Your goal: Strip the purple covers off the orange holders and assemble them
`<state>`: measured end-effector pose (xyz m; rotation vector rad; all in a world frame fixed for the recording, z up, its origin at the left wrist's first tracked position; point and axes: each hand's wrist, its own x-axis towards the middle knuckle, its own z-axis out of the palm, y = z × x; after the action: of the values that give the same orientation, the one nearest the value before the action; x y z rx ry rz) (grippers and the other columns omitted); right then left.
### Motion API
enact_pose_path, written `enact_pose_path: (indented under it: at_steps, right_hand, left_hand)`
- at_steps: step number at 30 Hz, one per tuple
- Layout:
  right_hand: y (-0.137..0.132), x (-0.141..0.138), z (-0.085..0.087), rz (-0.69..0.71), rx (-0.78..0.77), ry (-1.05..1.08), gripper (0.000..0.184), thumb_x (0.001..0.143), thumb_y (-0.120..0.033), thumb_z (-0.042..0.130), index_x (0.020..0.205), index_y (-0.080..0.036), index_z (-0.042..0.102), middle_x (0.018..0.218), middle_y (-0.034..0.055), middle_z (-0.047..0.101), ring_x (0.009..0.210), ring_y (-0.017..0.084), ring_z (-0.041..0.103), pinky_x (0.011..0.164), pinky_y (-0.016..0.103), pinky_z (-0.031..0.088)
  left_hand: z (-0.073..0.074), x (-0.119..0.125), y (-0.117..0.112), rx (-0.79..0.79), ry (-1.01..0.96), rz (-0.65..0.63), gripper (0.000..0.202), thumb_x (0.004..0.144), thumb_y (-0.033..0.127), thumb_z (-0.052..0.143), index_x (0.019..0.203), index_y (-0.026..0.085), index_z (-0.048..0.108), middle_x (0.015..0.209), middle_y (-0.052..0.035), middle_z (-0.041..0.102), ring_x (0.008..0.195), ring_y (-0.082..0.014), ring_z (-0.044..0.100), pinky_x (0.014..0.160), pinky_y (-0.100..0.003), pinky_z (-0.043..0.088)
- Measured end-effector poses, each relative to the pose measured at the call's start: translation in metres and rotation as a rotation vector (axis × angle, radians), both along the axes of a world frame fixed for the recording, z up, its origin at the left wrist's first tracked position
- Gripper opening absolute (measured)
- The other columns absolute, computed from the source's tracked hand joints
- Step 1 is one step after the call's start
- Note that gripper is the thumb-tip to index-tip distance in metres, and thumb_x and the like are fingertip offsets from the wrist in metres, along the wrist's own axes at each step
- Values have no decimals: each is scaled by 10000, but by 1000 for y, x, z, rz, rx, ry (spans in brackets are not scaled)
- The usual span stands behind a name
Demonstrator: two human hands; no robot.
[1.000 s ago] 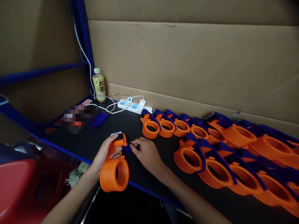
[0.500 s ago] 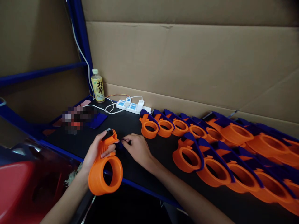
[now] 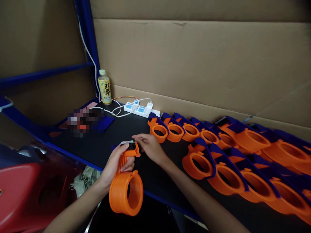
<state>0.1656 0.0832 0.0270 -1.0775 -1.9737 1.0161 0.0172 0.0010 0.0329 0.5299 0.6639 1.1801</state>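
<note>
Presently one orange tape dispenser (image 3: 126, 189) is held over the near edge of the black table (image 3: 102, 145): the left hand (image 3: 116, 163) is wrapped closed round its neck, while the right hand (image 3: 150, 147) pinches at the toothed head, where it is unclear whether anything is held. Rigid moulded plastic, probably light and smooth; the neck is the best hold, clear of the serrated blade.
</note>
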Motion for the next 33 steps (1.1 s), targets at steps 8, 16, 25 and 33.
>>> enact_pose_path:
  at_steps: [8,16,25,33]
  right_hand:
    - [-60,35,38,-110,167,-66,345,895,-358,643,1224,-256,672,931,22,709,673,90,604,579,197,480]
    - [-63,38,50,-19,132,-157,200,925,-342,605,1050,-270,744,965,30,706,775,121,624,683,240,493]
    - [-61,69,56,-30,0,-198,152,910,-308,607,962,-246,736,913,10,719,817,146,663,726,268,509]
    - [-90,59,-3,-103,256,-421,172,964,-266,518,959,-237,688,987,53,674,888,164,659,720,275,523]
  left_hand:
    - [-9,13,-3,36,118,-21,268,888,438,641,951,197,542,454,116,357,379,-41,215,414,-173,226]
    - [-21,17,-3,101,234,-146,242,841,370,692,961,204,562,447,131,345,347,-34,210,401,-185,198]
    - [-23,13,-6,69,266,-93,260,823,353,702,998,190,600,434,128,361,342,-34,217,403,-185,211]
    - [-14,8,-6,17,112,59,281,832,359,667,1028,187,562,663,18,641,349,-6,226,387,-174,215]
